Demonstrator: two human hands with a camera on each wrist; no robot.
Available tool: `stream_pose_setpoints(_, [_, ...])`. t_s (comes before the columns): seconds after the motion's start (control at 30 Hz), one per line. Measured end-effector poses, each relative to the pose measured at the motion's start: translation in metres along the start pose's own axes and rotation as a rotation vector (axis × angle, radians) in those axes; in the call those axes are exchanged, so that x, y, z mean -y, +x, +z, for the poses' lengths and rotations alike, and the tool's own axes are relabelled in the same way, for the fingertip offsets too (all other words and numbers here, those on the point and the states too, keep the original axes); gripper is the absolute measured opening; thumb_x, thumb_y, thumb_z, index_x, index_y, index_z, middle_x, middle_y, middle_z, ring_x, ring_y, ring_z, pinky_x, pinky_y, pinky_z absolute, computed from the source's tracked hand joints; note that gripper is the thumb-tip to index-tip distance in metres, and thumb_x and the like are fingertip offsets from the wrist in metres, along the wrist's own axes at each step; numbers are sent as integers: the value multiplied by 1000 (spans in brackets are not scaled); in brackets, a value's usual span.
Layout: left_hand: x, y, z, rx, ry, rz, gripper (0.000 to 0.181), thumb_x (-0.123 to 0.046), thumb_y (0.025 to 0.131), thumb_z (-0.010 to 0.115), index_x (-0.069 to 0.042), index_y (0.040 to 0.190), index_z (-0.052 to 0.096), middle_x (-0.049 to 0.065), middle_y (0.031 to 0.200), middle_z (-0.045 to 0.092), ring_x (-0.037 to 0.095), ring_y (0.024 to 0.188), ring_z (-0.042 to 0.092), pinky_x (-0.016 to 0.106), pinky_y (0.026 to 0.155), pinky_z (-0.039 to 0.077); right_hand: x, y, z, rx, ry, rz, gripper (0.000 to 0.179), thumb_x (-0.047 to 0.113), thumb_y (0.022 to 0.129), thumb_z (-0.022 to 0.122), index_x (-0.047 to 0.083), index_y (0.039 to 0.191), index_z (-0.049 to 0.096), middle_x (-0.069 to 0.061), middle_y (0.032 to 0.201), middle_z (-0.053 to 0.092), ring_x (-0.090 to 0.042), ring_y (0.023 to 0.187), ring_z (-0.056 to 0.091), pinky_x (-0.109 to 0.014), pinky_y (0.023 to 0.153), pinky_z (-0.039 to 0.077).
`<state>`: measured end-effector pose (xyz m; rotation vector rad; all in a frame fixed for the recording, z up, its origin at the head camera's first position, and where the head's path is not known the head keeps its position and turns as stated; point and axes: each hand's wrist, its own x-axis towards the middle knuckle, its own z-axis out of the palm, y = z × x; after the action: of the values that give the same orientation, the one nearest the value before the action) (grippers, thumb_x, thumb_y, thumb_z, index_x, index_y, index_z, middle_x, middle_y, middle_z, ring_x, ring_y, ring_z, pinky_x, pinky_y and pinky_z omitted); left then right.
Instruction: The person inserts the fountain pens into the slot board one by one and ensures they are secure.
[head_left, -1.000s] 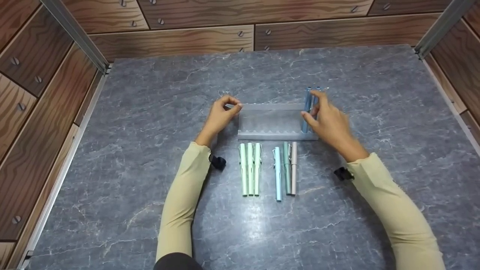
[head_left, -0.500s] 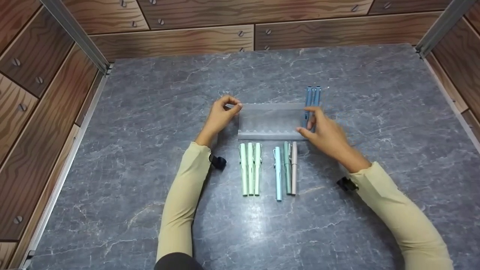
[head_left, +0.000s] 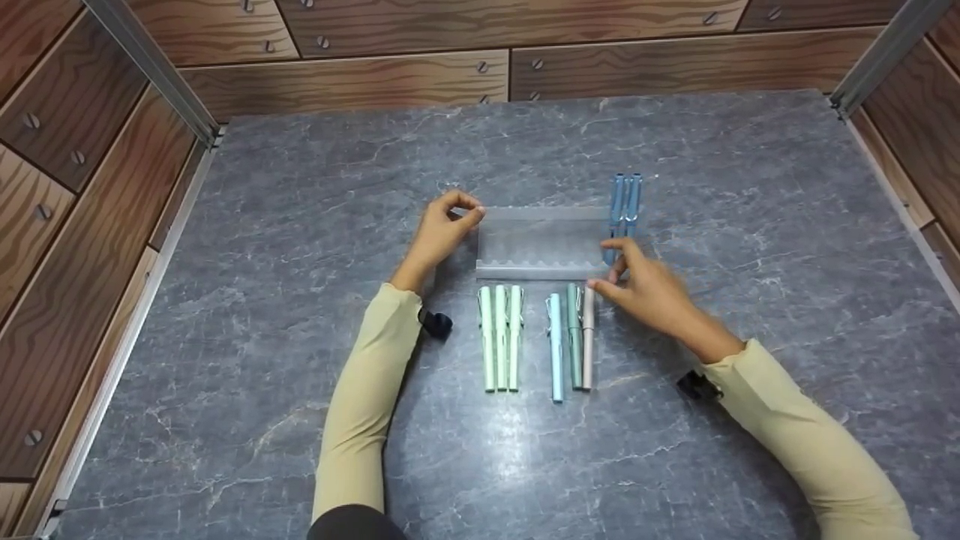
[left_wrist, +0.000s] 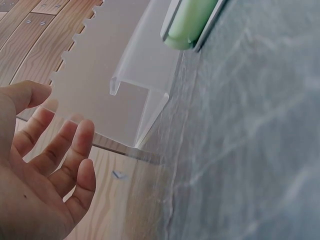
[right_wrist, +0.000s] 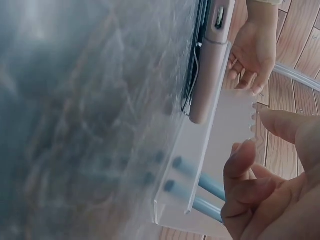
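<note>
A frosted clear plastic pen rack [head_left: 536,274], with a notched upper edge, stands mid-table. My left hand [head_left: 442,234] pinches its upper left corner between thumb and forefinger; the left wrist view shows the other fingers loosely bent beside the plate [left_wrist: 95,95]. Two blue pens [head_left: 634,196] lean side by side in the rack's right end. My right hand [head_left: 651,291] holds nothing, its thumb and forefinger spread apart. The thumb tip overlaps the top of a grey-pink pen [head_left: 588,345] in the head view. In the right wrist view, that pen [right_wrist: 209,80] lies before the rack.
Left of the grey-pink pen lie a dark green pen [head_left: 575,352] and a light blue pen [head_left: 556,360]. Three light green pens [head_left: 502,341] lie further left. Wood-patterned panels [head_left: 390,75] border the grey marbled table [head_left: 225,360].
My right hand has moved down from the blue pens, towards the top of the grey-pink pen, leaving the blue pens in the rack. My left hand has stayed at the rack's corner.
</note>
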<state>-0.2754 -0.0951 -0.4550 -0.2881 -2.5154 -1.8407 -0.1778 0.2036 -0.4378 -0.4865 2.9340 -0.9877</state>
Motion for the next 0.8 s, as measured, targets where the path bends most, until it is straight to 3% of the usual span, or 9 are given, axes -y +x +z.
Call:
stream_pose_setpoints(0.17, [0,0,1,5,-13,-4,16,-16,91,66,-2,98,66,8,98,63,27,75,66,19,64,48,-1,-4,4,102,74,63,54,26,91,68,4,134,44,-7,85,61,-11,61,47,-24,54,39])
stream_pose_setpoints(0.33, [-1,0,1,-4,-5,-8,16,-16,91,67,-2,98,66,9,99,64,13,69,62,18,63,48,-2,-5,5,143,119,94,52,25,91,68,5,133,46,-8,85,60,-12,60,47,-24,52,39])
stream_pose_setpoints(0.8, [1,0,1,-8,-9,-4,15,-17,90,67,-3,98,66,7,97,64,8,67,60,19,63,47,-1,-10,0,262,184,139,60,25,89,70,1,136,41,-7,83,58,-11,57,48,-24,50,41])
